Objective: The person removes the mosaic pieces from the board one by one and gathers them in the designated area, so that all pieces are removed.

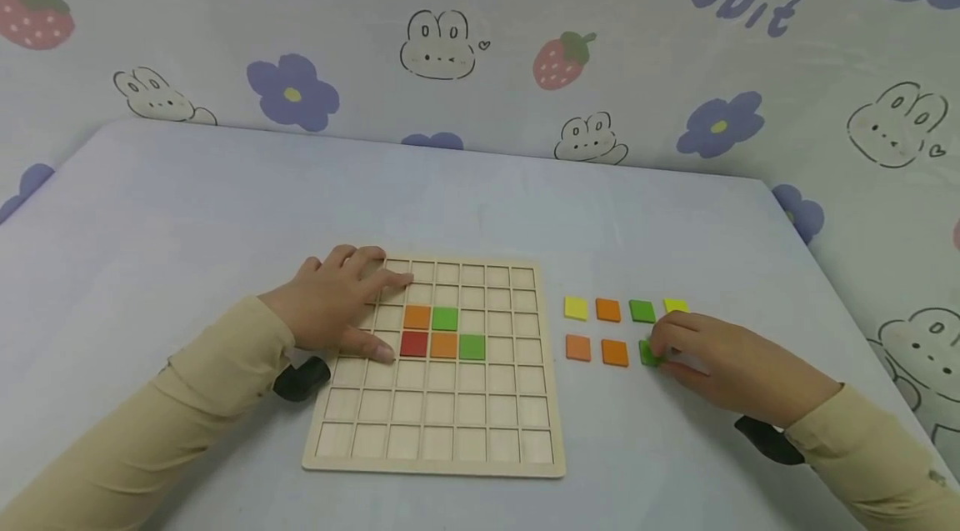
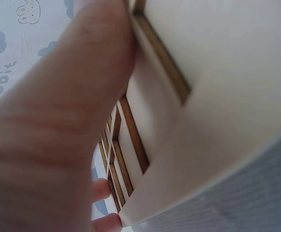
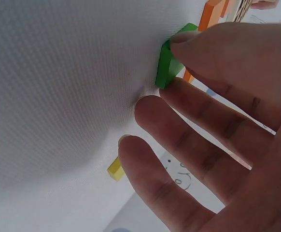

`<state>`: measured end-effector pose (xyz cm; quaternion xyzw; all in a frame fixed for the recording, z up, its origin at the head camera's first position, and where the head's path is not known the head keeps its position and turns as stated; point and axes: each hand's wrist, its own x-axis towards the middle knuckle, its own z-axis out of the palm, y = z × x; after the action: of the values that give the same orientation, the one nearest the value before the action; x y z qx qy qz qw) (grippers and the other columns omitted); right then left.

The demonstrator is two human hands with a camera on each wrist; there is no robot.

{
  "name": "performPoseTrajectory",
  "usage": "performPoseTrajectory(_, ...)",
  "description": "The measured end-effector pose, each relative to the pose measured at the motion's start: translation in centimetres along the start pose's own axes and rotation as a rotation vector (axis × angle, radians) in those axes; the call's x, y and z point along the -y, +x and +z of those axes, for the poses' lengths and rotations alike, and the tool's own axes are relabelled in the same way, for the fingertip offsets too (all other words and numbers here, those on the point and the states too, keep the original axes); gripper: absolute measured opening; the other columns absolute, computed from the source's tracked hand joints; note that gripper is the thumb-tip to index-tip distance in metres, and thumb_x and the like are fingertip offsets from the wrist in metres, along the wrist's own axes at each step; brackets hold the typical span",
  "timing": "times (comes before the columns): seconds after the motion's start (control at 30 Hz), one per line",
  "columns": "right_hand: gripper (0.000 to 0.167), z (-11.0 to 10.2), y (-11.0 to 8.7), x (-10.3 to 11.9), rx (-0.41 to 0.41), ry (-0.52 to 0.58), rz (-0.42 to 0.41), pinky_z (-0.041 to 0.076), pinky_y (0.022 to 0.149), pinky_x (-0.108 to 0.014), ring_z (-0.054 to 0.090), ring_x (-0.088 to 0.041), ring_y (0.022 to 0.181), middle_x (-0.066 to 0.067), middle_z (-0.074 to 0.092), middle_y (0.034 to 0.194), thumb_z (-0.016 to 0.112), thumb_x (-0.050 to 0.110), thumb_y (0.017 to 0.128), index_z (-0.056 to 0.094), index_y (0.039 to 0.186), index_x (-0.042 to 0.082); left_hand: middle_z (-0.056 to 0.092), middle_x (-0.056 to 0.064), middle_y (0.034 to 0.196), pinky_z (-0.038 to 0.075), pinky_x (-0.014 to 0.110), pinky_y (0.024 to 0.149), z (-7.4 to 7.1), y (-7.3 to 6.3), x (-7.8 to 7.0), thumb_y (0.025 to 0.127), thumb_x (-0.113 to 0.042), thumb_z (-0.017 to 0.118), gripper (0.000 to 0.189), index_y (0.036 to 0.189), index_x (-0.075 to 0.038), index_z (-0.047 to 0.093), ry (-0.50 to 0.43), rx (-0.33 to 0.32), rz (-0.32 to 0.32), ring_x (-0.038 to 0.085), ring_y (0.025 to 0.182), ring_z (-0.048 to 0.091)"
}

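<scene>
At three o'clock from the board (image 1: 435,468), a green tile (image 3: 164,67) is pinched in the right hand (image 1: 727,364) between thumb and forefinger. Probably light and stiff, it is best held by opposite edges; being square, no long axis or heading is shown. Toward ten o'clock, the board is touched by the spread left hand (image 1: 330,306), nothing gripped.
</scene>
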<state>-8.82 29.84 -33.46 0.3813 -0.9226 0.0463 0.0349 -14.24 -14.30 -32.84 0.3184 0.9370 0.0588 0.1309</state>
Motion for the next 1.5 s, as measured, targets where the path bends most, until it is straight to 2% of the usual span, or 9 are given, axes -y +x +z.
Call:
performPoseTrajectory(0.17, 0.032, -0.2, 0.1, 0.1, 0.019, -0.024, 0.022, 0.053, 0.076, -0.027, 0.060, -0.007, 0.090, 0.012, 0.059, 0.099, 0.080, 0.005, 0.074, 0.061, 0.096, 0.021, 0.029, 0.019, 0.147, 0.036, 0.060, 0.090, -0.2, 0.0, 0.0, 0.077, -0.068, 0.062, 0.088, 0.147, -0.021, 0.035, -0.004, 0.009, -0.004, 0.043, 0.131, 0.030)
performPoseTrajectory(0.37, 0.030, -1.4, 0.7, 0.7, -0.060, -0.067, -0.020, 0.054, 0.074, -0.028, 0.063, -0.008, 0.089, 0.009, 0.062, 0.097, 0.081, 0.007, 0.071, 0.065, 0.094, 0.017, 0.029, 0.018, 0.148, 0.036, 0.060, 0.091, -0.1, 0.1, 0.0, 0.077, -0.069, 0.062, 0.089, 0.148, -0.022, 0.034, 0.000, 0.014, -0.006, 0.043, 0.132, 0.030)
performPoseTrajectory(0.5, 0.027, -2.2, 2.1, 1.6, -0.054, -0.060, -0.031, 0.054, 0.075, -0.028, 0.063, -0.008, 0.090, 0.009, 0.062, 0.098, 0.079, 0.009, 0.074, 0.065, 0.095, 0.018, 0.028, 0.018, 0.148, 0.036, 0.059, 0.092, 0.0, 0.0, 0.1, 0.076, -0.069, 0.062, 0.090, 0.148, -0.022, 0.034, -0.001, 0.018, -0.015, 0.043, 0.132, 0.029)
performPoseTrajectory(0.6, 0.025, -2.2, 3.7, 2.7, -0.072, -0.047, -0.099, 0.053, 0.073, -0.026, 0.061, -0.007, 0.086, 0.009, 0.062, 0.096, 0.079, 0.010, 0.075, 0.065, 0.094, 0.017, 0.028, 0.018, 0.148, 0.036, 0.059, 0.091, -0.1, 0.0, 0.1, 0.076, -0.068, 0.063, 0.090, 0.148, -0.022, 0.034, -0.003, 0.015, -0.019, 0.043, 0.132, 0.029)
performPoseTrajectory(0.77, 0.018, -1.4, 7.3, 5.1, -0.124, -0.051, -0.294, 0.048, 0.065, -0.023, 0.054, -0.007, 0.074, 0.007, 0.061, 0.087, 0.075, 0.009, 0.080, 0.063, 0.092, 0.014, 0.029, 0.017, 0.147, 0.036, 0.058, 0.090, 0.1, 0.0, 0.3, 0.076, -0.068, 0.064, 0.089, 0.147, -0.022, 0.036, -0.009, 0.005, -0.014, 0.042, 0.132, 0.030)
performPoseTrajectory(0.93, 0.009, -0.8, 10.6, 7.6, -0.058, -0.096, -0.374, 0.044, 0.062, -0.022, 0.053, -0.008, 0.073, 0.007, 0.060, 0.084, 0.069, 0.013, 0.087, 0.063, 0.093, 0.015, 0.031, 0.017, 0.145, 0.038, 0.058, 0.088, 0.3, 0.1, 0.3, 0.076, -0.070, 0.062, 0.088, 0.146, -0.022, 0.037, -0.006, -0.013, 0.001, 0.042, 0.130, 0.032)
performPoseTrajectory(1.13, 0.010, -0.3, 13.4, 9.3, 0.022, -0.085, -0.366, 0.048, 0.069, -0.023, 0.055, -0.009, 0.074, 0.007, 0.062, 0.089, 0.066, 0.015, 0.090, 0.062, 0.099, 0.016, 0.029, 0.016, 0.147, 0.036, 0.057, 0.090, 0.4, 0.2, 0.6, 0.075, -0.070, 0.063, 0.089, 0.146, -0.024, 0.037, -0.022, -0.019, -0.005, 0.041, 0.132, 0.030)
performPoseTrajectory(1.3, 0.019, 0.3, 14.7, 9.7, 0.102, -0.067, -0.318, 0.050, 0.074, -0.025, 0.059, -0.010, 0.080, 0.005, 0.063, 0.097, 0.067, 0.018, 0.089, 0.060, 0.107, 0.016, 0.028, 0.015, 0.148, 0.035, 0.057, 0.092, 0.4, 0.5, 0.6, 0.074, -0.071, 0.062, 0.090, 0.146, -0.025, 0.036, -0.017, -0.002, -0.013, 0.039, 0.133, 0.029)
performPoseTrajectory(1.5, 0.021, 0.9, 15.4, 10.0, 0.134, -0.089, -0.307, 0.051, 0.080, -0.026, 0.061, -0.011, 0.085, 0.004, 0.064, 0.099, 0.065, 0.022, 0.092, 0.061, 0.111, 0.016, 0.027, 0.015, 0.149, 0.035, 0.058, 0.093, 0.3, 0.3, 0.7, 0.075, -0.071, 0.062, 0.090, 0.147, -0.025, 0.035, -0.010, 0.003, -0.023, 0.039, 0.134, 0.029)
